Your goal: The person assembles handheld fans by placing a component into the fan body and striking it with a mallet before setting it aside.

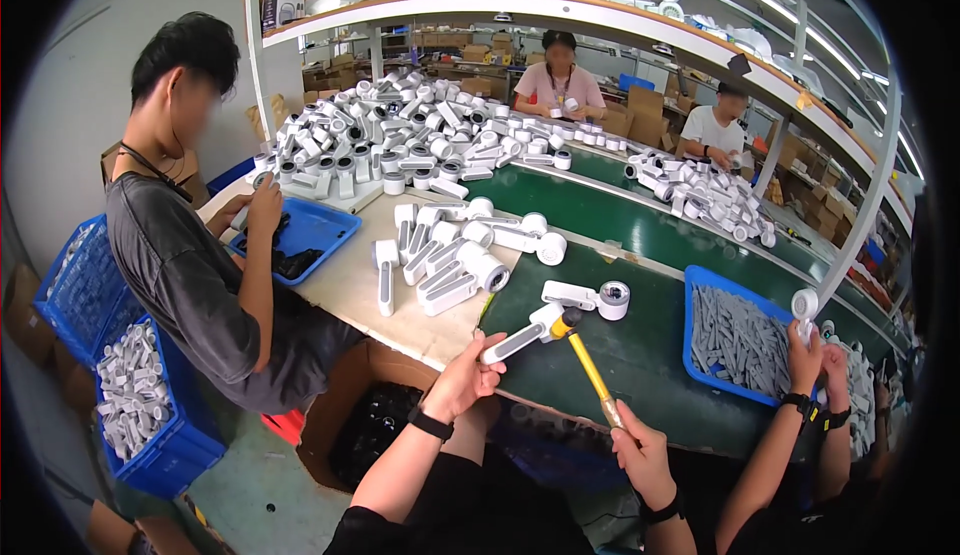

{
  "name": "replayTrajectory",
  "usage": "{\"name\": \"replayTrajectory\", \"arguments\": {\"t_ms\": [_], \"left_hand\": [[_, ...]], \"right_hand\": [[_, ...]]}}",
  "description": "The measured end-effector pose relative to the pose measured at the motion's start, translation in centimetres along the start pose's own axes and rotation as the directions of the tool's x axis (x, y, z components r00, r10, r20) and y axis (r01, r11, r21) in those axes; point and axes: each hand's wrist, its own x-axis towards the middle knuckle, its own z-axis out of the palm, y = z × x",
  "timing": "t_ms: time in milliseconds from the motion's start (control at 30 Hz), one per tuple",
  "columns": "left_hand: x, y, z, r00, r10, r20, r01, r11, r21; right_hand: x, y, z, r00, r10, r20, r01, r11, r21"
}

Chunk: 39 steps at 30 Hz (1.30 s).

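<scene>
My left hand (463, 383) grips the handle of a white handheld device (512, 345) with a grey strip along it, held tilted over the green tabletop's near edge. In my right hand (645, 455) is a small hammer (592, 370) with a yellow handle. The hammer's black-and-yellow head meets the round end of the device and partly hides it; whether they touch firmly I cannot tell. Just beyond lies a similar white device (572, 297), its round dark end facing up. To the left, a cluster of such devices (440, 265) rests on a pale board (345, 305).
A large heap of white devices (400, 125) fills the back left. A blue tray of grey strips (690, 340) stands right, beside a co-worker's hands (800, 365). Another person (190, 245) works at left near a blue tray (335, 238) with black pieces. An open carton (330, 410) sits below.
</scene>
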Motion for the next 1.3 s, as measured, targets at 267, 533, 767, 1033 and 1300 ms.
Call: {"name": "replayTrajectory", "arguments": {"t_ms": [267,533,767,1033,1300], "left_hand": [[-0.4,-1.0,0.1,0.519,0.835,0.181,-0.089,-0.158,0.984],[0.2,-0.6,-1.2,0.608,0.776,0.168,-0.153,-0.094,0.984],[0.6,-1.0,-1.3,0.561,0.811,0.169,-0.161,-0.093,0.982],[0.7,-1.8,-2.4,0.532,0.828,0.179,-0.119,-0.136,0.984],[1.2,-1.7,-3.0,0.553,0.819,0.151,-0.142,-0.086,0.986]], "right_hand": [[2.7,-2.2,1.8,0.983,-0.135,0.126,0.160,0.961,-0.225],[4.6,-1.0,3.5,0.941,-0.278,0.193,0.336,0.829,-0.447],[4.4,-0.2,3.7,0.947,-0.263,0.187,0.316,0.870,-0.378],[3.0,-2.0,4.7,0.921,-0.281,0.271,0.369,0.853,-0.369],[3.1,-2.6,5.0,0.904,-0.327,0.274,0.416,0.818,-0.397]]}}
